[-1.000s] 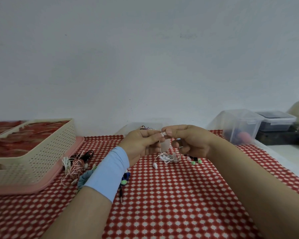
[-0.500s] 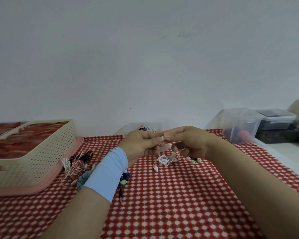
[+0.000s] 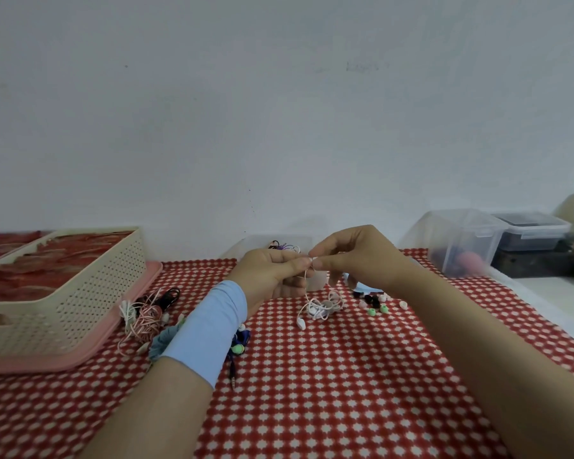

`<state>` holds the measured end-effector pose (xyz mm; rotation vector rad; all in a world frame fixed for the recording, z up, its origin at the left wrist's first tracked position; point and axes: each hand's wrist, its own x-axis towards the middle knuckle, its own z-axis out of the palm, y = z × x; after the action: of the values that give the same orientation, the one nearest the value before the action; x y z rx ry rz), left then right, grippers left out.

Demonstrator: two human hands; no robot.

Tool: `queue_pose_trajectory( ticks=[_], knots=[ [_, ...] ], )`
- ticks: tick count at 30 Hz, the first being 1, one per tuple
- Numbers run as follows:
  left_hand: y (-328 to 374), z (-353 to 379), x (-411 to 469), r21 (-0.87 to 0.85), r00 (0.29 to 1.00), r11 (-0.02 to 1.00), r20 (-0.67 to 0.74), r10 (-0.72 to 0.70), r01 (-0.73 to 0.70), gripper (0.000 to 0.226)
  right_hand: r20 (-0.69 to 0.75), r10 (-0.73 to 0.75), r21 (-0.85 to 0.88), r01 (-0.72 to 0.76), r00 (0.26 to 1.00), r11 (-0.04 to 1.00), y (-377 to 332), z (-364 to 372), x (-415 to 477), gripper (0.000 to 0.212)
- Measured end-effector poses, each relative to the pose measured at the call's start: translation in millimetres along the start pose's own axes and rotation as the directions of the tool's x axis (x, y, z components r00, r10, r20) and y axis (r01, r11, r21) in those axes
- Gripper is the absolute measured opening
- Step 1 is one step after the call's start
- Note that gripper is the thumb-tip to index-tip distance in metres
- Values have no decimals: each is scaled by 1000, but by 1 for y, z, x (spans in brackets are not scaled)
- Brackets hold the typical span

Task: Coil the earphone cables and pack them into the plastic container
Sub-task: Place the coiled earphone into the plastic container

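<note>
Right hand [image 3: 358, 260] sits slightly higher than before; it and left hand [image 3: 272, 276] pinch thin white earphone cable [image 3: 322, 306], tangle resting on red-checked surface [image 3: 312, 392]. Light, limp, likely slippery; grip near an end.

Views: one. Head-worn wide-angle camera, placed above and behind the forearms [image 3: 166, 409], faced forward and slightly down. Wall [image 3: 279, 111] filled the upper half of the frame; red checked tablecloth [image 3: 312, 392] the lower part. Left hand [image 3: 272, 276] and right hand [image 3: 355, 260] lay near the lens, meeting just right of centre, below mid-height. Both forearms entered from the bottom edge and lower right corner.
</note>
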<state>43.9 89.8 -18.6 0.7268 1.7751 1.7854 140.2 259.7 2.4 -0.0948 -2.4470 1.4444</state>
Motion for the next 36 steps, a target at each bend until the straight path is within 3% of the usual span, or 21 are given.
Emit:
queue_pose_trajectory(
  ticks=[11, 15, 23, 30, 36],
  knots=[
    [-3, 1, 0, 32, 999, 999, 12, -32, 32, 15, -18, -68, -97, 66, 998, 993, -1, 2, 0, 7],
    [-1, -1, -1, 38, 999, 999, 31, -9, 8, 20, 43, 60, 35, -61, 997, 997, -3, -8, -3, 18],
    [2, 1, -3, 75, 992, 997, 123, 15, -25, 12, 180, 151, 139, -178, 972, 974, 0, -13, -5, 12],
    [4, 3, -6, 63, 987, 998, 162, 15, -26, 9, 245, 172, 134, -209, 954, 969, 0, -20, -5, 14],
    [7, 7, -7, 124, 989, 991, 148, 25, -44, 9, 212, 180, 38, -193, 960, 981, -1, -21, -3, 10]
  ],
)
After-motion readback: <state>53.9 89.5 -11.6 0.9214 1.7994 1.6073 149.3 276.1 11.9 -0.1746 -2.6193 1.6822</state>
